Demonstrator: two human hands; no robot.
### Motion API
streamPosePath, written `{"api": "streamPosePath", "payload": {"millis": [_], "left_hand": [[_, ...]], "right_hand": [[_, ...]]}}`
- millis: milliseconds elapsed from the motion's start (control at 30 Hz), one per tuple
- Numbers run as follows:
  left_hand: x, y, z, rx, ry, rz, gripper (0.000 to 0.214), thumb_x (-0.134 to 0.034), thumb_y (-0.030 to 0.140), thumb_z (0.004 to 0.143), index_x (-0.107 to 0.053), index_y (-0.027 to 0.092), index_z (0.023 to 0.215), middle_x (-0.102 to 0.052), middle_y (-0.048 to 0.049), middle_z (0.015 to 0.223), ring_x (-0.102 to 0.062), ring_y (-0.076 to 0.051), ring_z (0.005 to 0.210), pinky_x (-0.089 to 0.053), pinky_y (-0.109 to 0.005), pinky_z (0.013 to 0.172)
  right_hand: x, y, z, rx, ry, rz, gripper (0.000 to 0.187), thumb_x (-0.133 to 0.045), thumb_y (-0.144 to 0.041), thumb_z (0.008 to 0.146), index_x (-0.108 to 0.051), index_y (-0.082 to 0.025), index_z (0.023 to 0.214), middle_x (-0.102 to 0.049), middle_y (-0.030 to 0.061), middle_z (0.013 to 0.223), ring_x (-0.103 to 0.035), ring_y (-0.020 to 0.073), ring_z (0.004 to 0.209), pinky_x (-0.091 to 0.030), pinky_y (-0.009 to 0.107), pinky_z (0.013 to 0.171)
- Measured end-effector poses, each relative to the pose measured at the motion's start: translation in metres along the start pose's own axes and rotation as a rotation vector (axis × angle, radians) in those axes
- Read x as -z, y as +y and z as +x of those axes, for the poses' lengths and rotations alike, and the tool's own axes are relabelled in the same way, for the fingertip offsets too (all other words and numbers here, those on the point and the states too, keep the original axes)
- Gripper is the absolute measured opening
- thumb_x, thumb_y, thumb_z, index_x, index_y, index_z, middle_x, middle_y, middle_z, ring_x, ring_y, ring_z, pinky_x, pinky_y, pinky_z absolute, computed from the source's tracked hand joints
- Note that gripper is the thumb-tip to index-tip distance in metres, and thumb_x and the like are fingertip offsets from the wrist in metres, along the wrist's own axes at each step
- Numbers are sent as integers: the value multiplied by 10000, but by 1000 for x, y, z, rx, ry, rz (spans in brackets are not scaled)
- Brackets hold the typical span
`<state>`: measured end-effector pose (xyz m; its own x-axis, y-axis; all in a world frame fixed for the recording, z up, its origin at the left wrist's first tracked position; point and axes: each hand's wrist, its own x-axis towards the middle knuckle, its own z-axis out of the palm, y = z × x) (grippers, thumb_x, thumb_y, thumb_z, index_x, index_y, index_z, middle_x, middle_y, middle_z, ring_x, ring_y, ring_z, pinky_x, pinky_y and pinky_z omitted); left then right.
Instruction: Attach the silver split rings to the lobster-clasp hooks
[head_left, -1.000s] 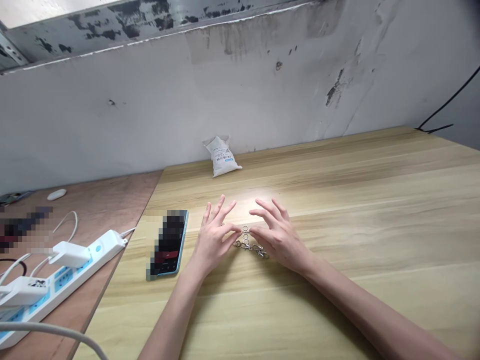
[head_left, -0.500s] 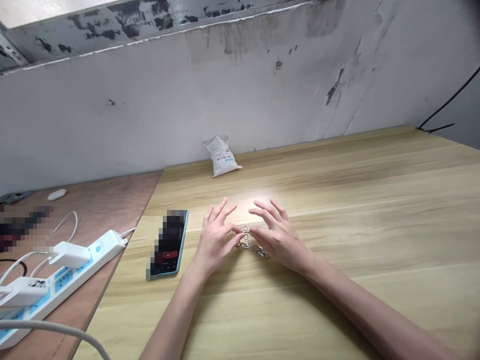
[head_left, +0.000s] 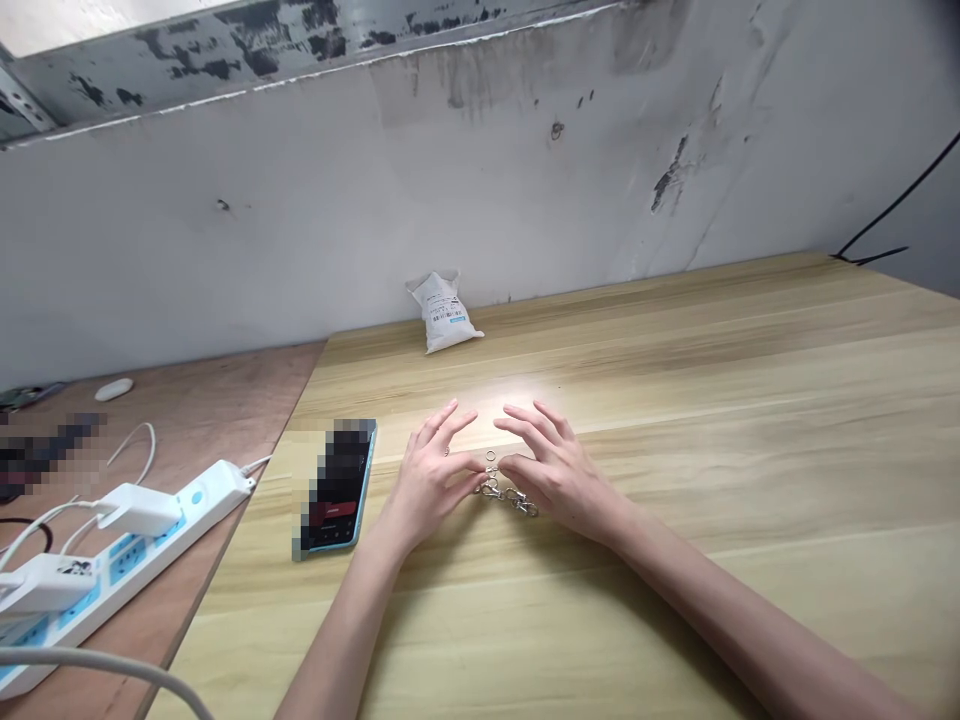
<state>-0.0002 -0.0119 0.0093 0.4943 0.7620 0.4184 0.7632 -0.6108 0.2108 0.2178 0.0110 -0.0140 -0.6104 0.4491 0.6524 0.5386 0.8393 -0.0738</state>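
A small cluster of silver metal rings and lobster-claw clasps (head_left: 504, 488) lies flat on the light wooden tabletop (head_left: 675, 560). My left hand (head_left: 433, 480) hovers at its left end, with the thumb reaching to or just over the metal. My right hand (head_left: 547, 475) is curved over its upper right side, fingers apart. Neither hand visibly lifts the metal pieces. A single small ring (head_left: 447, 451) shows beside my left fingers. Left of my left hand lies a phone (head_left: 339, 490) with a blue edge, its screen pixelated.
A white sealed pouch (head_left: 444, 313) leans against the scuffed white wall (head_left: 300, 200) at the table's back. Lower left, on a lower plywood surface (head_left: 225, 400), sits a white power strip (head_left: 127, 570) with plugged-in adapters and cables. A black cable (head_left: 892, 210) runs at the right.
My left fingers have curled in and dropped closer to the table. My right hand has shifted slightly left. The metal pieces lie in about the same place.
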Motion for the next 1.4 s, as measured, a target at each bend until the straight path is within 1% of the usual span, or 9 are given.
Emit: {"api": "streamPosePath", "payload": {"millis": [267, 433, 567, 633, 700, 833, 967, 1133, 1400], "left_hand": [[9, -7, -2, -25, -26, -54, 144, -636, 273, 897, -719, 246, 783, -522, -35, 1433, -319, -292, 1432, -329, -603, 1114], [11, -5, -2, 19, -7, -114, 129, -621, 275, 910, -722, 255, 834, -529, -37, 1423, -330, -279, 1426, -310, -593, 1133], [9, -2, 0, 62, 47, -114, 119, -626, 264, 906, -730, 264, 848, -518, -40, 1427, -316, -290, 1430, -306, -605, 1130], [8, -1, 0, 72, 41, -115, 125, -625, 267, 907, -733, 269, 846, -505, -38, 1438, -300, -293, 1437, -295, -609, 1134], [7, 0, 0, 71, 31, -126, 127, -623, 276, 908, -736, 272, 849, -491, -35, 1449, -295, -296, 1440, -293, -608, 1138], [5, 0, -1, 61, 35, -135, 117, -627, 280, 905, -741, 285, 880, -491, -34, 1443, -303, -296, 1433, -320, -590, 1130], [4, 2, 1, 35, 55, -115, 120, -633, 264, 900, -743, 297, 935, -514, -44, 1415, -331, -288, 1413, -406, -529, 1082], [1, 4, 1, -23, 92, -62, 162, -624, 227, 901, -729, 301, 999, -538, -51, 1391, -382, -274, 1382, -467, -479, 1034], [-2, 5, 0, -92, 98, 78, 126, -600, 217, 917, -698, 239, 842, -566, -73, 1367, -420, -281, 1365, -488, -469, 990]], "right_hand": [[2, -3, 2, 39, 35, -26, 155, -574, -156, 884, -619, -201, 743, -637, 83, 1163, -486, 248, 1289, -328, 523, 1133], [4, -5, 1, 104, -5, -138, 126, -572, -124, 884, -647, -200, 818, -627, 108, 1209, -445, 270, 1336, -256, 572, 1165], [2, -8, 0, -11, -16, -105, 65, -611, -248, 896, -667, -219, 882, -588, 114, 1294, -450, 282, 1327, -251, 577, 1159], [1, -8, 1, -69, -9, -59, 144, -623, -345, 895, -677, -224, 952, -573, 116, 1317, -457, 289, 1318, -253, 577, 1155], [1, -8, 2, -86, 7, -44, 166, -624, -351, 898, -679, -228, 994, -573, 113, 1321, -463, 286, 1312, -250, 568, 1158], [0, -7, 3, -20, 48, -86, 102, -594, -239, 920, -684, -245, 969, -629, 90, 1241, -509, 251, 1268, -261, 548, 1155], [0, -6, 1, 36, 42, -134, 148, -587, -209, 920, -676, -244, 1033, -638, 98, 1218, -504, 256, 1275, -249, 567, 1158], [0, -6, 0, 36, 7, -161, 126, -585, -199, 919, -667, -243, 1003, -630, 96, 1224, -481, 252, 1297, -242, 572, 1168], [-4, -7, -1, 35, 10, -173, 109, -590, -213, 923, -669, -232, 995, -610, 115, 1276, -460, 264, 1323, -246, 585, 1162]]}}
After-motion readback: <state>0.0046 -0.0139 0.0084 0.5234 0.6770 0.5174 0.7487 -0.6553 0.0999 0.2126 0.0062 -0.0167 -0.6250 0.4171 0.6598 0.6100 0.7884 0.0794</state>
